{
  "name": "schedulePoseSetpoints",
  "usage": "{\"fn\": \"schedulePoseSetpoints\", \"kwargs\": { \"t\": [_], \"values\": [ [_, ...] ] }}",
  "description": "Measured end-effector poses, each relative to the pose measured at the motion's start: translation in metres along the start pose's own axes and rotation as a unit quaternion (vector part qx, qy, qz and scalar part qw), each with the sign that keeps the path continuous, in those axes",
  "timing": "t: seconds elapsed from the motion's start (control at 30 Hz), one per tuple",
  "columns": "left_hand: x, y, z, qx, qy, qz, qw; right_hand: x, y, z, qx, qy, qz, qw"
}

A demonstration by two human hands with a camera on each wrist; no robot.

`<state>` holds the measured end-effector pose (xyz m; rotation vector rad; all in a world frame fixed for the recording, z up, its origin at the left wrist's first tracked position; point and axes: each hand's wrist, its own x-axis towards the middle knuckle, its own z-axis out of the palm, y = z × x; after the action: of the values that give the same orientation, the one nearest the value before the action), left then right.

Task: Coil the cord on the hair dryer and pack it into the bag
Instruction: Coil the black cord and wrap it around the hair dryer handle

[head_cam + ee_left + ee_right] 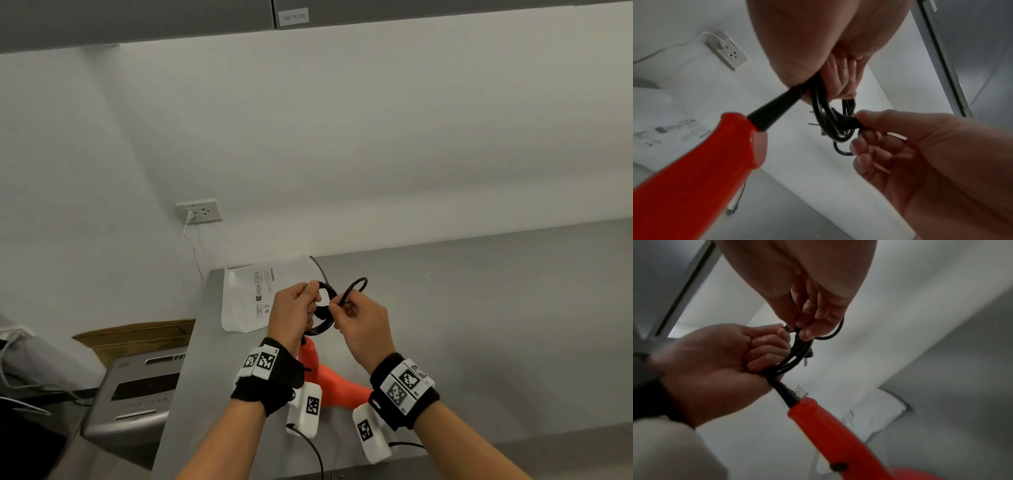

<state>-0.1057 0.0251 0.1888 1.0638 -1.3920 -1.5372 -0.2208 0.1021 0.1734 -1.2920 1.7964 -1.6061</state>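
The orange hair dryer (337, 385) hangs below my hands above the grey counter (479, 325), its handle (701, 162) (834, 431) pointing up to a black strain relief. My left hand (294, 315) (715, 363) grips the coiled black cord (323, 308) (826, 123) (795, 356) just above the handle. My right hand (359, 322) (900, 146) pinches a loose loop of the cord (354, 289) beside the coil. The plug (807, 356) with its metal prongs sticks out of the coil. A white plastic bag (260, 294) with printed warnings lies flat on the counter behind my hands.
A wall outlet (200, 210) with a white cable plugged in sits on the white wall to the left. Left of the counter stand a grey machine (137, 394) and a cardboard box (137, 337). Grey cabinets (308, 17) hang overhead.
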Motion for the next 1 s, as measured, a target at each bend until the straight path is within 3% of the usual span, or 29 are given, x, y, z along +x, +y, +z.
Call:
{"fn": "schedulePoseSetpoints", "kwargs": {
  "t": [0.13, 0.4, 0.47, 0.53, 0.6, 0.77, 0.87, 1.0],
  "values": [
    [-0.002, 0.002, -0.001, 0.013, -0.026, 0.006, 1.000, 0.001, 0.008, 0.005, 0.103, 0.025, 0.125, 0.987],
    [-0.011, 0.008, 0.008, 0.049, -0.089, 0.014, 0.995, -0.003, 0.021, 0.017, 0.133, 0.020, 0.186, 0.973],
    [-0.014, 0.009, 0.014, 0.058, -0.103, 0.018, 0.993, -0.004, 0.024, 0.020, 0.195, 0.016, 0.208, 0.958],
    [-0.015, 0.008, 0.017, 0.015, -0.094, 0.009, 0.995, -0.003, 0.025, 0.021, 0.271, 0.011, 0.232, 0.934],
    [-0.014, 0.007, 0.018, -0.016, -0.070, 0.005, 0.997, -0.004, 0.025, 0.021, 0.269, -0.027, 0.243, 0.931],
    [0.004, 0.003, 0.004, -0.037, 0.000, 0.004, 0.999, -0.018, 0.031, 0.011, 0.195, -0.148, 0.165, 0.956],
    [0.019, 0.001, -0.010, -0.075, 0.040, -0.005, 0.996, -0.040, 0.045, -0.001, 0.055, -0.213, 0.093, 0.971],
    [0.035, 0.001, -0.026, -0.103, 0.091, -0.021, 0.990, -0.085, 0.071, -0.021, -0.178, -0.276, -0.084, 0.941]
  ]
}}
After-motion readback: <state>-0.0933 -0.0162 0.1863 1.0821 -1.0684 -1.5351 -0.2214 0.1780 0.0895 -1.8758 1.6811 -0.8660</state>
